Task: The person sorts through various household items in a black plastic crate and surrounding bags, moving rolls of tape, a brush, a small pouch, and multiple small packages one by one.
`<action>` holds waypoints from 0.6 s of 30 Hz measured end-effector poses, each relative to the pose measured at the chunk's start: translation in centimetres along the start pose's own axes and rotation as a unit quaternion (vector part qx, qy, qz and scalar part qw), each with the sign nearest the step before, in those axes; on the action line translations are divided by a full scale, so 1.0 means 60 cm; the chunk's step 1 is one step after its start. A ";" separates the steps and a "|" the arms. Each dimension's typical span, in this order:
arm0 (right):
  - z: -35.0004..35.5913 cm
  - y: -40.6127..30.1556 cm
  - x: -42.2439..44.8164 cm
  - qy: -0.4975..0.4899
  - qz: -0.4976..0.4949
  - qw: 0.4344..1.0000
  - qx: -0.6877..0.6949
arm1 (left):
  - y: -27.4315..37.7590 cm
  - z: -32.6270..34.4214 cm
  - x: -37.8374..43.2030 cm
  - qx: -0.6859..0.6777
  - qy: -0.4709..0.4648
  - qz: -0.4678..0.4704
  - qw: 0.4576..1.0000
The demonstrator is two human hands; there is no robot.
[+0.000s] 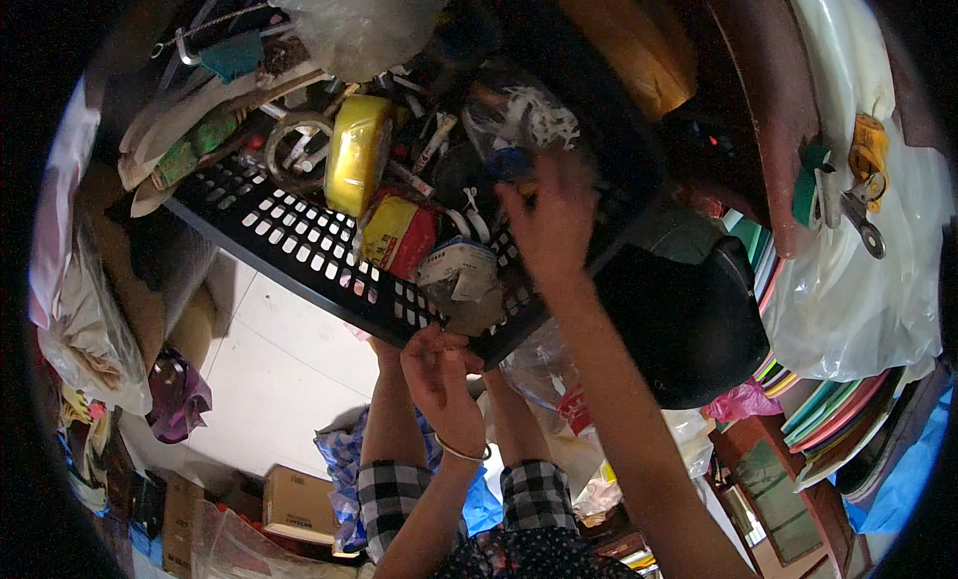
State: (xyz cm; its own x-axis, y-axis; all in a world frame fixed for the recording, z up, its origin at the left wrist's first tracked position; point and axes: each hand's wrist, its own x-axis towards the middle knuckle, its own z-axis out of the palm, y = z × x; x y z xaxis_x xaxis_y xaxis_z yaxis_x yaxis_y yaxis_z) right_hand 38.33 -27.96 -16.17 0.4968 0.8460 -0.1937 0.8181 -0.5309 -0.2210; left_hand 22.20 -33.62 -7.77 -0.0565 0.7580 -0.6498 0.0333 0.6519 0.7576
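Note:
A black plastic basket (299,231) with slotted walls is tilted before me, filled with small odds and ends. At its near corner, my left hand (445,380) has its fingers curled over the rim, by a greyish card piece (479,309). My right hand (557,219), blurred, reaches inside with thumb and fingers apart; nothing plainly sits in its grasp. Just beyond its thumb is a blue round object (510,163), near a clear bag of white strips (542,115). A yellow tape roll (358,156), a red-and-yellow packet (397,234) and a white printed packet (458,268) lie along the near wall.
Clear plastic sheeting (367,25) hangs over the basket's far side. To the right are a black bag (673,324), stacked coloured sheets (846,422) and a hanging plastic bag (846,302). A cardboard box (299,504) stands on the tiled floor (277,339).

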 end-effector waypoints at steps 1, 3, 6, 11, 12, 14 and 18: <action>-0.014 0.009 0.024 0.049 -0.031 0.997 -0.050 | 0.000 0.002 -0.001 0.003 0.004 0.004 1.000; -0.005 0.028 0.055 0.014 -0.037 0.997 -0.071 | 0.000 0.004 -0.003 -0.008 0.003 0.003 1.000; 0.012 0.037 0.093 -0.071 -0.032 0.992 -0.101 | -0.008 0.004 -0.002 -0.032 -0.006 0.004 0.999; 0.029 0.041 0.074 -0.027 -0.044 0.996 -0.070 | -0.009 0.010 -0.005 -0.024 -0.014 0.003 1.000; 0.017 0.026 0.071 -0.013 -0.042 0.998 -0.037 | -0.010 0.008 -0.003 -0.017 -0.008 0.004 1.000; -0.008 -0.009 0.051 0.008 -0.033 0.998 0.056 | -0.010 0.007 -0.005 -0.001 0.007 0.005 1.000; -0.053 -0.092 -0.020 0.036 -0.020 0.961 0.275 | -0.007 -0.004 -0.010 0.013 -0.009 -0.022 1.000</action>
State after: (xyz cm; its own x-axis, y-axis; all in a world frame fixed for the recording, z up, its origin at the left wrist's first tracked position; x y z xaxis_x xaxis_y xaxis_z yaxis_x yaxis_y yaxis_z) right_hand 34.12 -25.86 -11.67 0.5030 0.8570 -0.1124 0.5704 -0.4268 -0.7017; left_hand 21.96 -34.36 -7.66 -0.0403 0.7290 -0.6833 0.0565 0.6844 0.7269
